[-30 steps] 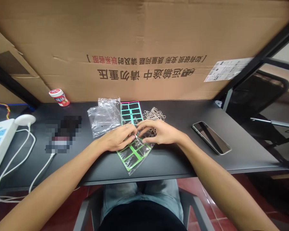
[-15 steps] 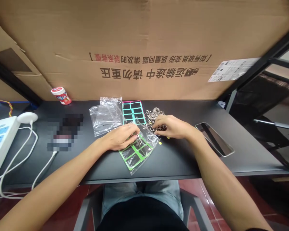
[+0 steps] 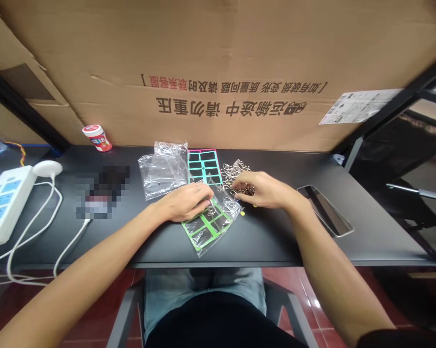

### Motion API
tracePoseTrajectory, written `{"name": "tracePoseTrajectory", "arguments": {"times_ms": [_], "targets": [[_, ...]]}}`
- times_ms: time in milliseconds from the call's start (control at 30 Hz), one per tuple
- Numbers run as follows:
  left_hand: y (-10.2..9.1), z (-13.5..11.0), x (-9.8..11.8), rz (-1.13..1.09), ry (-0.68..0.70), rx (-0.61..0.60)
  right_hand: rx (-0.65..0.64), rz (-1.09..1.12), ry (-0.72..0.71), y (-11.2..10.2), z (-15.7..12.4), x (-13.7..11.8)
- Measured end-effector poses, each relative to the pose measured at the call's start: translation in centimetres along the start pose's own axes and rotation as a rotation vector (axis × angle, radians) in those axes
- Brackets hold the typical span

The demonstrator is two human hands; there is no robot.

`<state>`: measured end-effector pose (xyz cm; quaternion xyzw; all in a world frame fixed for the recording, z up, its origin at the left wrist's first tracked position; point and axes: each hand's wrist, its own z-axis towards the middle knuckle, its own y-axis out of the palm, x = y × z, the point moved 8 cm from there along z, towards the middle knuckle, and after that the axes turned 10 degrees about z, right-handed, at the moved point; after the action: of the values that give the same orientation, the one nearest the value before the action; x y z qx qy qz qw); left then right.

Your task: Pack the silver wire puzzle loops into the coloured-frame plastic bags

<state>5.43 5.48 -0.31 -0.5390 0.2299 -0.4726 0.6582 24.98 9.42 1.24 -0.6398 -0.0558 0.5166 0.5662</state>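
Note:
My left hand (image 3: 186,203) rests with curled fingers on a clear plastic bag (image 3: 218,220) that holds a green-framed sheet of black labels (image 3: 206,229) and a few metal clips. My right hand (image 3: 264,189) lies on a heap of metal wire clips (image 3: 232,171), its fingers curled in a pinch over them. A teal and pink label sheet (image 3: 203,164) lies just behind both hands. Two empty clear bags (image 3: 162,169) sit to its left.
A black desk (image 3: 276,232) backs onto a big cardboard box (image 3: 218,72). A phone (image 3: 325,209) lies right of my right hand. A small red-capped bottle (image 3: 96,137), a white power strip (image 3: 4,203) and a cable (image 3: 47,227) are at the left.
My right hand has left the bag and moved right and back onto the heap of clips. My left hand has stayed on the bag. The view has shifted slightly.

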Motion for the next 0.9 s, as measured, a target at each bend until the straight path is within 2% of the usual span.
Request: {"name": "tracePoseTrajectory", "arguments": {"times_ms": [233, 367, 433, 567, 667, 800, 900], "targets": [[0.5, 0.2, 0.0, 0.000, 0.001, -0.016, -0.030, -0.038, 0.002, 0.9, 0.3, 0.5], [0.5, 0.3, 0.1, 0.006, -0.001, -0.012, 0.017, 0.021, 0.010, 0.6, 0.2, 0.4], [0.6, 0.4, 0.1, 0.001, -0.004, -0.014, 0.106, 0.069, 0.017, -0.4, -0.2, 0.3], [0.6, 0.5, 0.1, -0.003, -0.018, -0.015, 0.386, 0.256, 0.042, -2.7, -0.9, 0.3], [0.7, 0.5, -0.1, 0.004, -0.049, -0.021, 0.497, 0.485, 0.054, -2.5, -0.7, 0.0], [0.6, 0.4, -0.1, 0.002, -0.047, 0.010, 0.456, 0.610, 0.076, -0.1, 0.4, -1.8], [0.4, 0.3, -0.1, -0.019, -0.021, 0.042, 0.245, 0.615, 0.071, 2.6, 1.1, -3.5]]}}
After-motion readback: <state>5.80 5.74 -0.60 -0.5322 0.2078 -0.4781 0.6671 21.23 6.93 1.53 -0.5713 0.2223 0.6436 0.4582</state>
